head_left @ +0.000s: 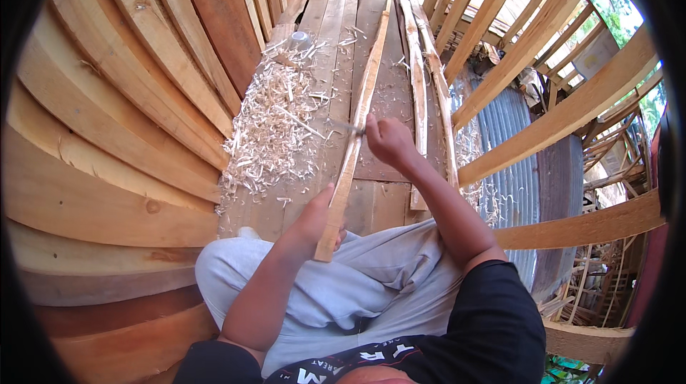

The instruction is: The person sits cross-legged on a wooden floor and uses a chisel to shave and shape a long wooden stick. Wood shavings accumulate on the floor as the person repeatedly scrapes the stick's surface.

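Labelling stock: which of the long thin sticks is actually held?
The flat strip left of the other sticks: left hand grips its near end, right hand holds a blade against it. Two bark-edged sticks lie untouched.

Plank floor [371, 91], weathered and brownish, littered with a big heap of pale wood shavings [275, 126]. Stacked curved boards [121, 112] walling off the left side, reddish to pale. Open slanted timber railing [557, 119] on the right, corrugated metal sheet [504, 162] behind it. Bright daylight, green foliage [622, 19] way beyond.
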{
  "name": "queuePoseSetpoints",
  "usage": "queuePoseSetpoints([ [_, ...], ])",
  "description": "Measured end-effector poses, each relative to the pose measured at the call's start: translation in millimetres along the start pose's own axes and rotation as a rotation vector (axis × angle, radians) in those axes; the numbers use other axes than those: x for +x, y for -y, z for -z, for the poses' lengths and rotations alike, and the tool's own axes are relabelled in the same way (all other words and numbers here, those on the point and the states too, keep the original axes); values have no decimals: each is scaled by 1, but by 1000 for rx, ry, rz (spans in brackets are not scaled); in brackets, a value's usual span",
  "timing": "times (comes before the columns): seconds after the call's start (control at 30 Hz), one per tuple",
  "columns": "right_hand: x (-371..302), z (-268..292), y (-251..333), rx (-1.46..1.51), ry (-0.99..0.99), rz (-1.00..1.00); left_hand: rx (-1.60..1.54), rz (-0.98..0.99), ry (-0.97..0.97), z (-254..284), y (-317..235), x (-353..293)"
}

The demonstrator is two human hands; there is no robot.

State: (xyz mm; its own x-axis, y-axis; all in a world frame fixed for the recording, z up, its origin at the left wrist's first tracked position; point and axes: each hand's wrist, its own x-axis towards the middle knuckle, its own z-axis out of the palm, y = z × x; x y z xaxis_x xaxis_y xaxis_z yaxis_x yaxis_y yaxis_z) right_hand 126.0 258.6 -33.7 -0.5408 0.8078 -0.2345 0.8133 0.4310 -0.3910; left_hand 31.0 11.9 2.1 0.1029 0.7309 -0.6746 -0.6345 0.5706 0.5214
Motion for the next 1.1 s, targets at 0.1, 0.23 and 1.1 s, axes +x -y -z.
queuePoseSetpoints([
  [0.1,3,9,-18,17,-153,-5,286,-138,-259,-12,-3,-1],
  [0.23,-6,-5,-14,61,-194,15,302,-98,-207,4,-2,6],
  [1.1,-36,-32,10,-75,-257,262,1041,-305,-578,6,-9,-5],
])
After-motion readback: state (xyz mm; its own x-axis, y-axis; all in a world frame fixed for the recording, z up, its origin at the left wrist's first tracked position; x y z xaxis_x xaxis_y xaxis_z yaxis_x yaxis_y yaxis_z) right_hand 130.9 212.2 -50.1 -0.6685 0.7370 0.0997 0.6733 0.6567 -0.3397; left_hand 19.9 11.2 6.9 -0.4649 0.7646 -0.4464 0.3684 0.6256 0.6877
